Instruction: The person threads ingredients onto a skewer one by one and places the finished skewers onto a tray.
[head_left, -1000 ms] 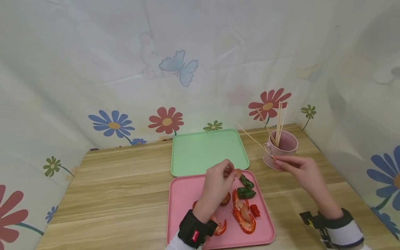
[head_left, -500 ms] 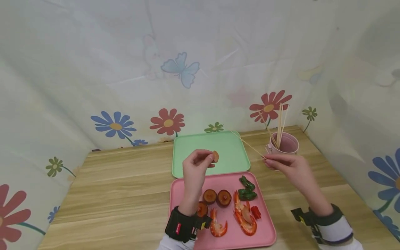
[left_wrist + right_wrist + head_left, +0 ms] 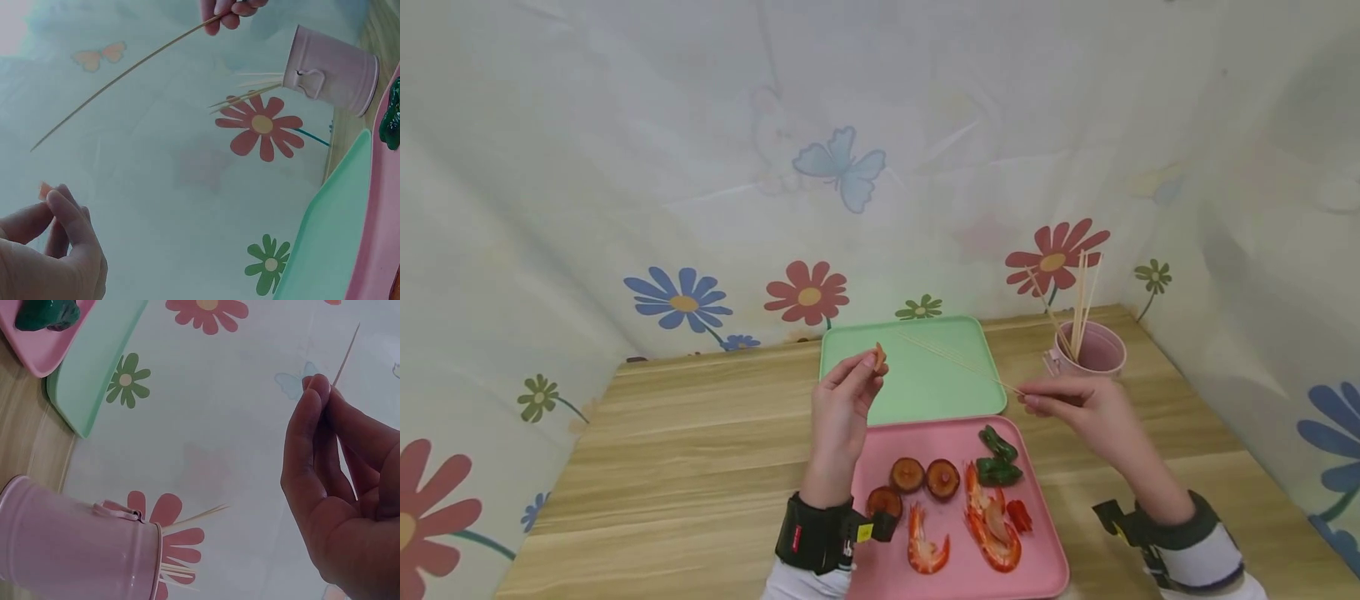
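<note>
My left hand (image 3: 838, 408) pinches a small, thin orange-pink slice (image 3: 880, 357) between thumb and fingertips, raised over the left side of the green tray (image 3: 925, 396). A thin bamboo skewer (image 3: 958, 361) is pinched near one end by my right hand (image 3: 1093, 408), its far end pointing left. In the left wrist view, the tip of the skewer (image 3: 119, 81) stands apart from the slice (image 3: 45, 190). On the pink tray (image 3: 1037, 579) lie several shiitake caps (image 3: 907, 475), shrimp (image 3: 928, 546), green peppers (image 3: 998, 472) and a red piece (image 3: 1019, 517); another slice rests on the right-hand shrimp.
A pink bucket (image 3: 1105, 350) holding several skewers (image 3: 1078, 312) stands at the back right, behind my right hand. The wooden table (image 3: 685, 467) extends left of the trays. A flower-printed curtain (image 3: 925, 208) rises behind the table and along both sides.
My left hand has lifted from the pink tray with the slice, moving left and up and turning it edge-on. My right hand has brought the skewer leftward over the green tray.
</note>
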A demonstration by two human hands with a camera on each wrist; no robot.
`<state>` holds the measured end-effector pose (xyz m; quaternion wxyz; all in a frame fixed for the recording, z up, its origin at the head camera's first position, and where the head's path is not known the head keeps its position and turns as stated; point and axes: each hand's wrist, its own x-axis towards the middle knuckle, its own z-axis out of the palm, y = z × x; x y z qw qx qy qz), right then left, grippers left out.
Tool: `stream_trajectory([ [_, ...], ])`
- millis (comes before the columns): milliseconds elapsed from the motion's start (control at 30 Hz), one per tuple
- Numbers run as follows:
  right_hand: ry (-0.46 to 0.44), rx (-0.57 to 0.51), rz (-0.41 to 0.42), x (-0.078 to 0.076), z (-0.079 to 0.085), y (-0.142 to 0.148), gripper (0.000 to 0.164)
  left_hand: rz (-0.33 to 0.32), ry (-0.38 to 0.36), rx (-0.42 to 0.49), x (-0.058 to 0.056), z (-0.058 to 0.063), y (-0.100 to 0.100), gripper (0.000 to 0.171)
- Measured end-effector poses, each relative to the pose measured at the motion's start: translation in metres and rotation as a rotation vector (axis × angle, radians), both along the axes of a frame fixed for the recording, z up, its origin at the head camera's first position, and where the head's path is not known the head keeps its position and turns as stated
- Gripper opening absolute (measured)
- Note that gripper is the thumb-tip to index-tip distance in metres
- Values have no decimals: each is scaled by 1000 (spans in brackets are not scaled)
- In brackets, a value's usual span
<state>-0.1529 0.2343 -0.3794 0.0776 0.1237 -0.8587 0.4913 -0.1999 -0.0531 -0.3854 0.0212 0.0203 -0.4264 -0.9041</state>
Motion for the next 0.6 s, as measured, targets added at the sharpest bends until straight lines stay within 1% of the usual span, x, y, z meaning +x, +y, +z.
stream_trajectory([
  [167,22,60,10,5,1,1,21,-37,-19,43,-2,3,-4,16],
  [267,15,91,11,6,1,2,21,-59,-27,59,-2,5,-5,15],
  [367,1,118,1,6,0,3,21,-68,-37,68,-2,5,-6,16],
  [500,-14,134,-3,6,-1,3,21,-81,-48,73,-2,4,-7,15],
  [600,-22,132,0,6,-2,3,21,-103,-52,79,-1,3,-7,14],
])
